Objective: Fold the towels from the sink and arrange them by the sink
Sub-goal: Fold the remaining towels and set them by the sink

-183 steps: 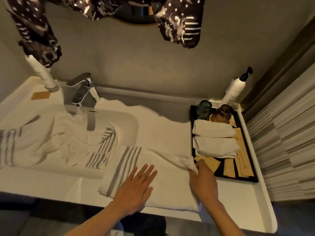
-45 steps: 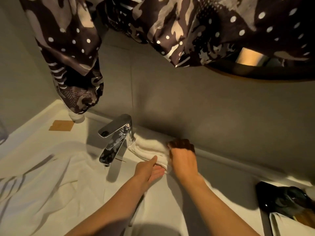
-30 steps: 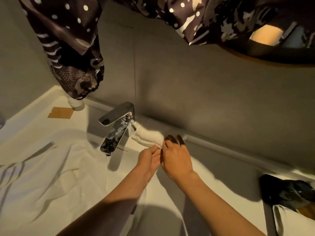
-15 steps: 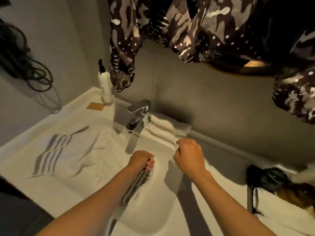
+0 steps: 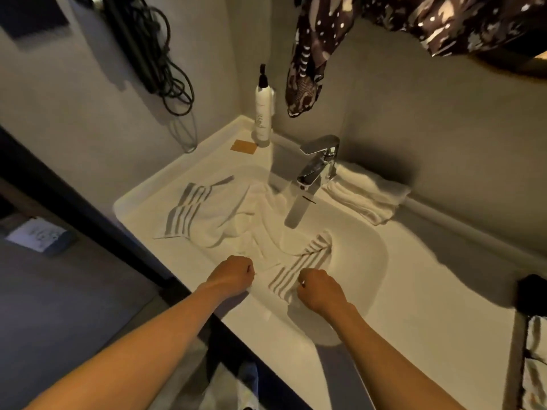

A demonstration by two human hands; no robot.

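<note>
A: Gripping the near edge of the striped towel [image 5: 254, 229], both hands are closed in the lower middle of the frame. The left hand [image 5: 232, 275] and the right hand [image 5: 318, 291] have curled fingers and stand apart, one at each side of the grey stripes. It seems each one pinches a corner, but the fingertips are hidden under the knuckles.

B: And the towel itself, where does it lie?

A: It is crumpled in the sink [image 5: 376, 261], in the centre of the frame. One striped end spreads on the counter to the left, the other end is at the hands. A folded towel [image 5: 367, 192] already rests beside the faucet [image 5: 318, 162], right of centre, against the wall.

B: So the step is to lift this one out. How to do it well?

A: I think the hands should rise together and keep the edge stretched between them, so the cloth hangs flat and does not twist. The far part lies under the spout, so pull toward the body first, then up. After that, lay it on free counter for folding.
</note>
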